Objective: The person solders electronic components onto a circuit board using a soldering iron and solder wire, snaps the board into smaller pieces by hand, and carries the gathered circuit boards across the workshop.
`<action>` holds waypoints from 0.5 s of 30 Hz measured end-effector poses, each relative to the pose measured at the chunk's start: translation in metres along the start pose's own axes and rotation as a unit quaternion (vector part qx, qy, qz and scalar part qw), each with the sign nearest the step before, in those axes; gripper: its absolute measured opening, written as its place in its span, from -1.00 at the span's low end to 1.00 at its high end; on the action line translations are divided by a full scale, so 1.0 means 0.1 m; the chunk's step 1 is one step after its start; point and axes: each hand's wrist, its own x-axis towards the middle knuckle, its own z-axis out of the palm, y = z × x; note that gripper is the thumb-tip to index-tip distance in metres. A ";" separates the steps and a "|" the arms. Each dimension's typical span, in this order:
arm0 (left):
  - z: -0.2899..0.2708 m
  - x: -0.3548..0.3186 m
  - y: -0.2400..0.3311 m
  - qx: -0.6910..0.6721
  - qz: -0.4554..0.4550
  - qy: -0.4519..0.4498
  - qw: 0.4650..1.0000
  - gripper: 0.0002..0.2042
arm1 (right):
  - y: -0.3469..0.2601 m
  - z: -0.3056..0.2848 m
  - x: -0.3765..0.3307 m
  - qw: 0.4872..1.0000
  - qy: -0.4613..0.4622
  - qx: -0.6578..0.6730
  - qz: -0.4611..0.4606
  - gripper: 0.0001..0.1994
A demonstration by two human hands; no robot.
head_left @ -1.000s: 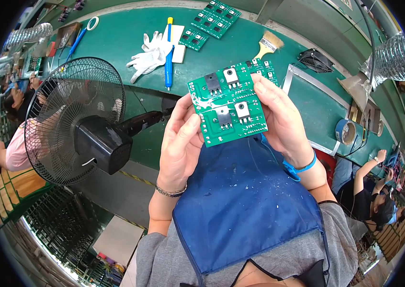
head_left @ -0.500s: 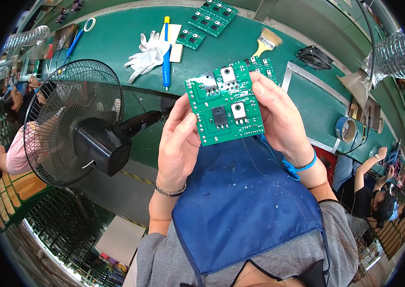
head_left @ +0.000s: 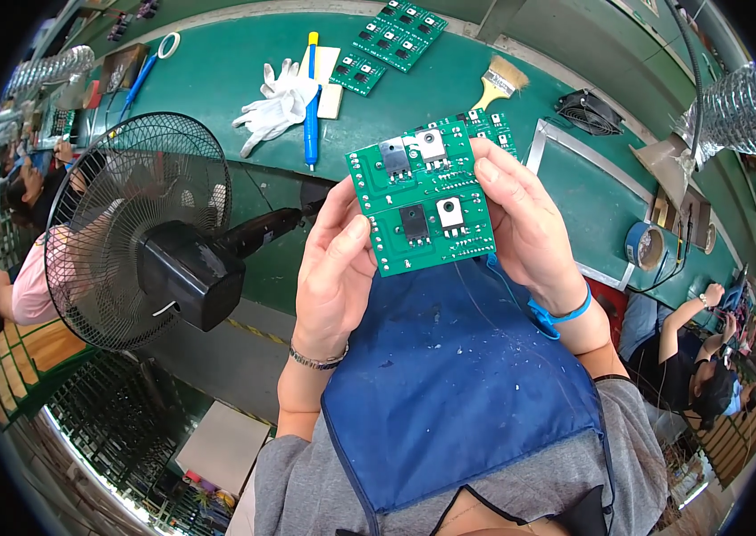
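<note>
Holding circuit board (head_left: 423, 198) between fingers (head_left: 503, 185).

the green board (head_left: 418, 191) hides its own far side, and some fingertips of both hands (head_left: 333, 268), from me. just beyond them another board (head_left: 499, 134) is partly covered. left of the hands, a fan (head_left: 190, 268) screens part of a person in pink (head_left: 28, 288).

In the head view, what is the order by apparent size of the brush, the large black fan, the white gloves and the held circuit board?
1. Large black fan
2. Held circuit board
3. White gloves
4. Brush

Apparent size only: being nearer the camera probably enlarges the second compared with the last two.
</note>
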 end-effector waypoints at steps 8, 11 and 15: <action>0.07 0.05 0.00 0.016 0.003 -0.002 1.000 -0.49 | -0.03 -0.01 0.01 1.000 0.017 0.007 0.003 -0.69; 0.08 0.06 0.01 0.023 0.000 -0.016 1.000 -0.49 | -0.01 -0.05 0.02 0.999 0.020 0.032 0.002 -0.68; 0.10 0.06 0.00 0.028 0.009 -0.013 0.999 -0.48 | 0.00 -0.06 0.04 0.998 0.034 0.049 0.010 -0.67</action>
